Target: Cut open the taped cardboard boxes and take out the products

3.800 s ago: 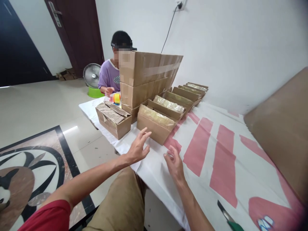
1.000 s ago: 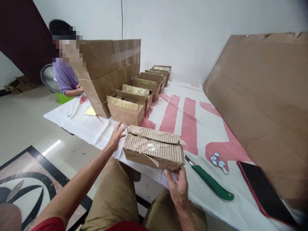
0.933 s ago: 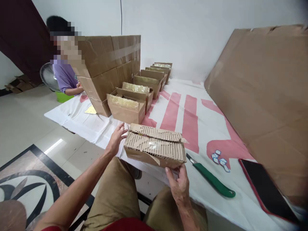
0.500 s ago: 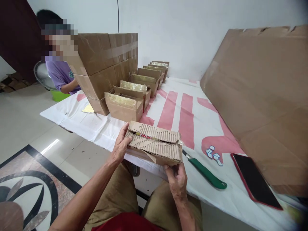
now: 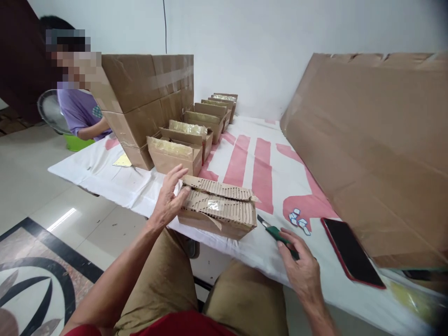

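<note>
Hands (image 5: 171, 198) (image 5: 303, 266) on ribbed oblong carton (image 5: 224, 207), smooth green cutter (image 5: 273, 231)

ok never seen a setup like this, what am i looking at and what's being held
No machine here: just a person, bare-handed, filmed by one camera worn on their head, looking forward and down. The left hand is at the left end of a ridged cardboard box, thumb on top. The right hand has its thumb and fingers on a green-handled knife; how firmly, I can't tell. The cloth-covered table also bears a row of open boxes, a stack of taped boxes and a red-edged phone. Someone in purple is at far left.
</note>
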The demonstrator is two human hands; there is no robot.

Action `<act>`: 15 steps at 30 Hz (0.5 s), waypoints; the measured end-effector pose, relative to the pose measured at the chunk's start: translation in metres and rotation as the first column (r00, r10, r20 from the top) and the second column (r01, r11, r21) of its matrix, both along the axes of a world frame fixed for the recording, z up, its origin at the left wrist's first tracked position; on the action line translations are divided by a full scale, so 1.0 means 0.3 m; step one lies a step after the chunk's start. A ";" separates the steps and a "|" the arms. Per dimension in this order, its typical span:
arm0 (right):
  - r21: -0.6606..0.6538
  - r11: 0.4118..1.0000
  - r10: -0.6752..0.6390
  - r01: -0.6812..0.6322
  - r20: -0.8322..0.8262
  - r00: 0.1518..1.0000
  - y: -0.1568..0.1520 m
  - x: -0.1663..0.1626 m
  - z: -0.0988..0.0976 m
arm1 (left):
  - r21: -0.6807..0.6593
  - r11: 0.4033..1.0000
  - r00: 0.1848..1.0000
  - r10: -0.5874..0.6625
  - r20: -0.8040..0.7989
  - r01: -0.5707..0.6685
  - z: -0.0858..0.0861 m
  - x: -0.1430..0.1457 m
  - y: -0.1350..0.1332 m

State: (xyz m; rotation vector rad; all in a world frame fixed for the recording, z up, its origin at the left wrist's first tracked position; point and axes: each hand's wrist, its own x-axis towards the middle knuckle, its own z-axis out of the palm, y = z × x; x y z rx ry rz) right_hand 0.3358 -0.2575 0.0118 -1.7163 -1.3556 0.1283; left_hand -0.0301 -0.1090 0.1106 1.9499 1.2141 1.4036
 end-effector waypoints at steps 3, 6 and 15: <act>-0.015 1.000 -0.011 0.017 0.300 0.954 0.005 0.089 -0.010 | 0.067 0.992 0.971 -0.086 -0.224 0.103 0.024 0.016 0.023; -0.093 0.991 -0.032 0.092 0.509 0.860 -0.002 0.131 -0.037 | 0.042 0.989 0.928 -0.119 -0.354 0.143 0.007 0.035 0.031; -0.288 0.954 0.116 0.087 0.619 0.777 0.014 0.150 -0.066 | 0.149 0.986 0.910 -0.007 -0.414 0.075 -0.041 0.053 0.020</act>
